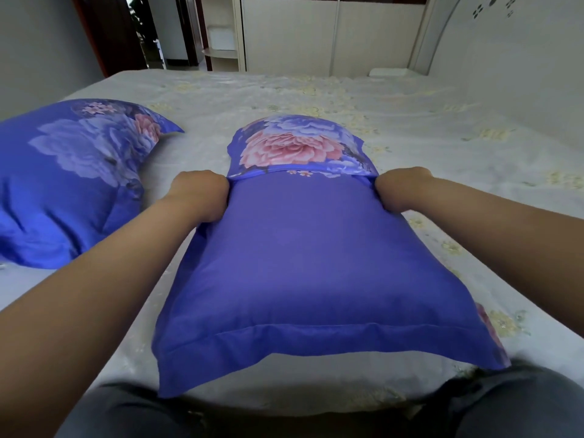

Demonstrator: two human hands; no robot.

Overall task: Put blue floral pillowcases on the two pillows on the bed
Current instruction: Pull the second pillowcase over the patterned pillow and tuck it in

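A pillow in a blue pillowcase (303,263) lies lengthwise in front of me on the bed, plain blue side up. At its far end an inner flap with pink and blue flowers (294,147) shows past the case's open edge. My left hand (202,194) grips the left corner of that opening, fingers curled into the cloth. My right hand (401,189) grips the right corner the same way. A second pillow in a blue floral pillowcase (69,178) lies at the left of the bed.
The bed (442,147) has a pale sheet with faint yellow flowers. A white headboard (505,42) stands at the right, wardrobe doors (331,36) at the back and a doorway (148,30) at the back left. My grey-trousered knees (126,409) touch the bed's near edge.
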